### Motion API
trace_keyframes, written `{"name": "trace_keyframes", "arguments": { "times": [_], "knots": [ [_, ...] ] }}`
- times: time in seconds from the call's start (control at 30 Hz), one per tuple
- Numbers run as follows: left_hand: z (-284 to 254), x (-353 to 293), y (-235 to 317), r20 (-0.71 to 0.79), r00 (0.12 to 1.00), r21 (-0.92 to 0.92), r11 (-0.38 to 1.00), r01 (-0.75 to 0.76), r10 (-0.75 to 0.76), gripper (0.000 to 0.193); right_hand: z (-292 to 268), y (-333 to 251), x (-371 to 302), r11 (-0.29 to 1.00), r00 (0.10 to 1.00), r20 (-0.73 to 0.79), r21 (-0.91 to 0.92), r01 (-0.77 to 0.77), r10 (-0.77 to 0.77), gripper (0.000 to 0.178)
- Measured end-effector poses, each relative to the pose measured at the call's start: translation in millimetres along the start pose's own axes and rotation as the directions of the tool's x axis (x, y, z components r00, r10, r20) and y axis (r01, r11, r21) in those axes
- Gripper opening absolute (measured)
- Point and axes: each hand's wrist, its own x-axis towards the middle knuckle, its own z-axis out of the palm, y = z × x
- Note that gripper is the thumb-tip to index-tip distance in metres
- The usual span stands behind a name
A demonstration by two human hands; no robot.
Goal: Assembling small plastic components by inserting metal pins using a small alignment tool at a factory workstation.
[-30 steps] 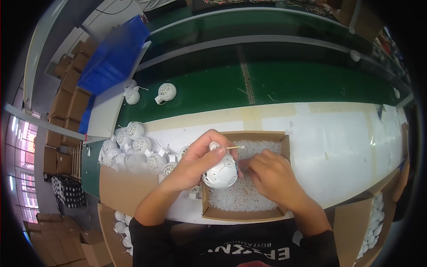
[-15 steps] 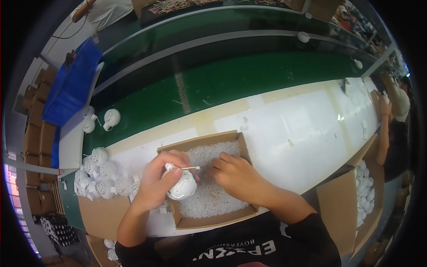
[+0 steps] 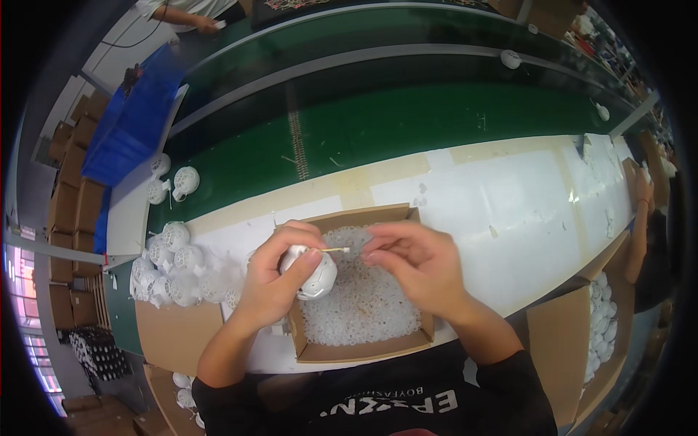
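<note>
My left hand point(image 3: 273, 280) is closed round a white ball-shaped housing point(image 3: 320, 281), the thumb pressed on its top. A short yellowish wire point(image 3: 334, 250) with a small white connector sticks out of the housing toward the right. Close to the connector, my right hand point(image 3: 423, 267) has its thumb and fingers bent together; whatever they pinch is too small to make out. Under both hands stands a shallow cardboard box point(image 3: 363, 354) holding a heap of small clear plastic pieces point(image 3: 360, 316).
White ball housings point(image 3: 185, 261) are piled at the left, beside a cardboard flap point(image 3: 178, 330). A green conveyor belt point(image 3: 407, 116) runs behind the white worktop point(image 3: 502, 189). At the right, an open carton point(image 3: 560, 341) holds more housings. Other people work at far left and right.
My right hand has risen from the clear pieces and come toward the wire's connector. The left hand still grips the housing. At the top left, another person's hand has come further into view.
</note>
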Motion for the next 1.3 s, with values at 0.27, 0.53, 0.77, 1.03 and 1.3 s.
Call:
{"name": "trace_keyframes", "arguments": {
  "times": [0.27, 0.53, 0.77, 1.03, 1.3],
  "knots": [
    [10, 2, 3, 0.016, 0.999, 0.071, 0.997, -0.040, 0.039, 0.010, -1, -4, -5, 0.949, 0.996, -0.085, 0.311, 0.046, -0.021, 0.047],
    [18, 3, 6, 0.062, 0.992, 0.257, 0.959, -0.123, 0.111, 0.011, 2, -1, -4, 0.921, 0.995, -0.052, 0.376, 0.100, -0.087, 0.052],
    [24, 4, 3, 0.124, 0.974, 0.410, 0.884, -0.225, 0.191, 0.020, -2, 0, -5, 0.977, 0.977, 0.015, 0.021, 0.212, -0.212, 0.050],
    [32, -3, 1, 0.071, 0.994, 0.173, 0.981, -0.091, 0.080, 0.066, 0, 1, -6, 0.964, 0.979, 0.023, 0.180, 0.197, -0.205, 0.047],
    [38, -3, 12, 0.161, 0.976, 0.418, 0.886, -0.201, 0.145, 0.090, 3, 0, -9, 0.963, 0.983, -0.002, 0.199, 0.181, -0.184, 0.049]
  ]
}}
